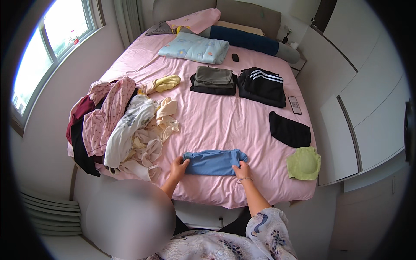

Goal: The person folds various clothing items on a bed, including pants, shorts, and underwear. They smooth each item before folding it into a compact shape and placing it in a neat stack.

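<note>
A folded blue garment [210, 163] lies flat as a long strip near the front edge of the pink-sheeted bed [216, 130]. What kind of garment it is, I cannot tell. At its left end my left hand [177, 168] is closed on the cloth, the thumb on top. My right hand [242, 170], with a bracelet at the wrist, pinches the opposite end. Both hands rest low over the mattress, and the fingers under the fabric are hidden.
Loose clothes [117, 125] heap up on the left. Folded dark clothes [213, 80] and black striped clothes [262, 86] sit farther back. On the right are a phone [294, 105], a folded black garment [290, 130] and a green bra [303, 164]. A light-blue quilt [195, 48] lies behind.
</note>
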Available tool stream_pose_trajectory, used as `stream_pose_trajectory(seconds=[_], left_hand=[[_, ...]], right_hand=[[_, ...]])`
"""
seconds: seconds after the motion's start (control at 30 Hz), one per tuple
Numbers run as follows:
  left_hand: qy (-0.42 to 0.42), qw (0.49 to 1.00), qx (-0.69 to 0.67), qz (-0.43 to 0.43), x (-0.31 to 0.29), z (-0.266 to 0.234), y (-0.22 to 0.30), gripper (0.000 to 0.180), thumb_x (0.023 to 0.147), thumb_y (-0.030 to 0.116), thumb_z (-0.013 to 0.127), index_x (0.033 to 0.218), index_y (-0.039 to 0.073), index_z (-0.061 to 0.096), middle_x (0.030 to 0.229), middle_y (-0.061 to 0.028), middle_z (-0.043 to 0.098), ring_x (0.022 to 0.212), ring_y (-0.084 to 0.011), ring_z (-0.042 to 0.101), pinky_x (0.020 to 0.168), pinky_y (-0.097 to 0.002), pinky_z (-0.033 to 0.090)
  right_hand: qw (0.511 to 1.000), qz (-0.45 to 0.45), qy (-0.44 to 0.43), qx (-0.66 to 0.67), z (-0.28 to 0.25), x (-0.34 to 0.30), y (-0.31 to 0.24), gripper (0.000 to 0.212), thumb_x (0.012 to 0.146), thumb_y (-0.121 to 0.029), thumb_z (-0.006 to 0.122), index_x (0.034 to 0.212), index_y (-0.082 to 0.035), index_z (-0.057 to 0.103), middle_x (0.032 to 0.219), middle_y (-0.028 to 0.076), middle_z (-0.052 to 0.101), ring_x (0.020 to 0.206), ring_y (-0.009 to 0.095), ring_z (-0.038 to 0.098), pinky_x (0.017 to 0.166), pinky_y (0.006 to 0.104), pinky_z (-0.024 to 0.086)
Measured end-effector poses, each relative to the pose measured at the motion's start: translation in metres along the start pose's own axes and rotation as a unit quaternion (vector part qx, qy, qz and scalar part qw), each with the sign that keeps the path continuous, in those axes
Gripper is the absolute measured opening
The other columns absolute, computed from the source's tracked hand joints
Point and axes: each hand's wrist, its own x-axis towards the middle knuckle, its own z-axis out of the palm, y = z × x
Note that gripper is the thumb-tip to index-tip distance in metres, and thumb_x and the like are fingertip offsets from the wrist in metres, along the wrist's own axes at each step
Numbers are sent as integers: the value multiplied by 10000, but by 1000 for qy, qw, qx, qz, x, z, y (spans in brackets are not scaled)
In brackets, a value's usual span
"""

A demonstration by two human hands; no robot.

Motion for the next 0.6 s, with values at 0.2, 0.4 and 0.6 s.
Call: stream_pose_trajectory(seconds=[0.2,0.4,0.6], left_hand=[[103,981,164,31,-4,12,37,403,706,265,677,990,2,566,792,-137,590,719,-259,569,660,-355,454],[160,976,144,-17,-8,24,23,643,669,325,714,1125,-47,455,957,-175,560,787,-276,549,722,-358,447],[-76,956,-100,-265,10,7,28,489,690,327,719,1017,13,536,856,-90,584,753,-210,548,597,-393,438]], right_hand=[[997,64,40,-22,-12,-4,-14,300,678,-171,682,927,-46,570,832,117,621,793,270,603,723,348,475],[943,-230,6,-242,-21,-28,-42,490,762,-266,609,1225,-167,481,1324,93,397,1202,302,353,999,430,264],[956,-181,-24,-231,-22,-35,-30,491,794,-318,565,1251,-172,458,1340,104,381,1230,309,322,1019,451,237]])
